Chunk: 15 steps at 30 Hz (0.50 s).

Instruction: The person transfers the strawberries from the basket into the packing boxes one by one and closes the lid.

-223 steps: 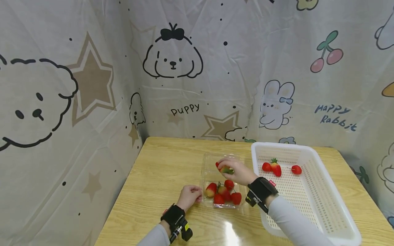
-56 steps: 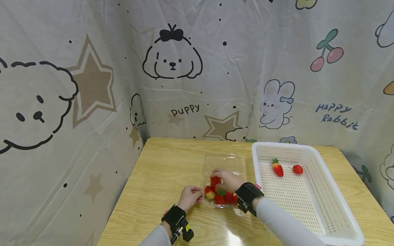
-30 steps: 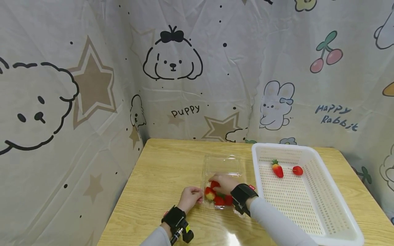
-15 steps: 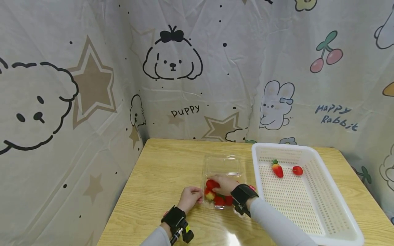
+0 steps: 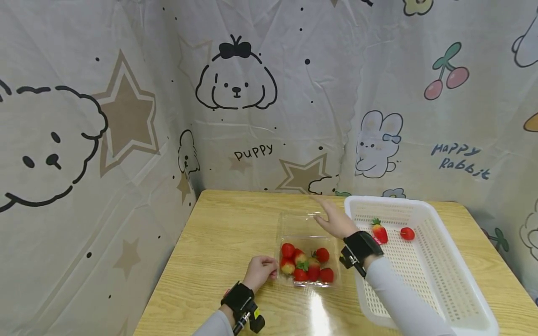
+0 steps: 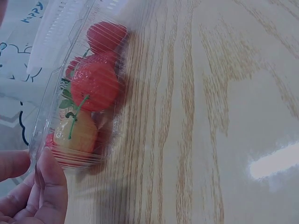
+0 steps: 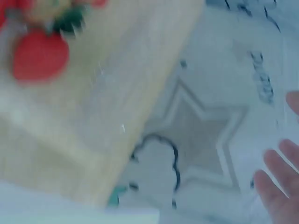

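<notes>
A clear plastic clamshell box (image 5: 298, 226) lies open on the table, its lid folded back toward the wall. Several red and red-yellow fruits (image 5: 313, 270) fill its near half, strawberries with green leaves among them. My left hand (image 5: 259, 274) is at the box's left side; in the left wrist view its thumb and finger pinch the thin rim (image 6: 35, 149). My right hand (image 5: 336, 224) is raised over the lid's right edge, fingers spread and holding nothing. The right wrist view is blurred, with those fingertips (image 7: 275, 186) apart from the fruit.
A white perforated basket (image 5: 403, 284) stands on the right of the wooden table (image 5: 227, 224). Inside it lie a strawberry (image 5: 379, 234) and a round red fruit (image 5: 407, 234) with a stem. A printed cloth (image 5: 260, 126) hangs behind the table.
A red fruit that lay in the basket earlier is gone from there, and the box holds more fruit. My right hand has let go of a red fruit inside the box and lifted back and right.
</notes>
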{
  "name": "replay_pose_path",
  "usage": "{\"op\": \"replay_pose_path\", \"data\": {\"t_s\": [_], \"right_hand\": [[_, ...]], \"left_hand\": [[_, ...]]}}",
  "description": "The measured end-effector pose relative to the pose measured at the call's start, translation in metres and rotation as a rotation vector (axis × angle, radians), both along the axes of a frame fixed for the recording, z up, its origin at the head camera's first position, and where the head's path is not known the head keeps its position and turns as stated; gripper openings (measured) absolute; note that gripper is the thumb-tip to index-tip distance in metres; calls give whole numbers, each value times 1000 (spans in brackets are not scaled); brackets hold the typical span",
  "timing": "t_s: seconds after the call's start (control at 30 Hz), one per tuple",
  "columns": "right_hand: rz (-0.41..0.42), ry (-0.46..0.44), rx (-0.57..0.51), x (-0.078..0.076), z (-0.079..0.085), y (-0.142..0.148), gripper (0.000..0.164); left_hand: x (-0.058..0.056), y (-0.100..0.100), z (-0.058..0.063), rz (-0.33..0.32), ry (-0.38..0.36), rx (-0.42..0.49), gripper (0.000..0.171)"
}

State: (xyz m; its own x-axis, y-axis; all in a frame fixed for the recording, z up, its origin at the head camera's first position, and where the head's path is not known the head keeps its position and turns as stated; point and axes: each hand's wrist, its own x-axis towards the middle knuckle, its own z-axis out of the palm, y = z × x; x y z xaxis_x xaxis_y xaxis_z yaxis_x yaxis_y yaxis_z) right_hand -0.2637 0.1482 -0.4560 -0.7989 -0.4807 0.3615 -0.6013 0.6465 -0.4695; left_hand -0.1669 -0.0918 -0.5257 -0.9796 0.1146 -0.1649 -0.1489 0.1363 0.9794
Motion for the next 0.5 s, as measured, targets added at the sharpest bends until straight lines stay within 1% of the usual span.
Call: {"op": "replay_pose_path", "data": {"t_s": [0.1,0.27,0.4,0.5], "right_hand": [[-88,68,-61,-8,12,21,56],[-248,94,-117,-20,21,54,59],[-336,98,-149,-28,10,78,58],[-394,52,-145,-30,-7,96,58]], "left_hand": [[0,1,0,-1,6,7,18],[-2,0,-1,-4,13,11,17],[0,0,3,-1,15,3,18],[2,0,5,0,16,2,17]]}}
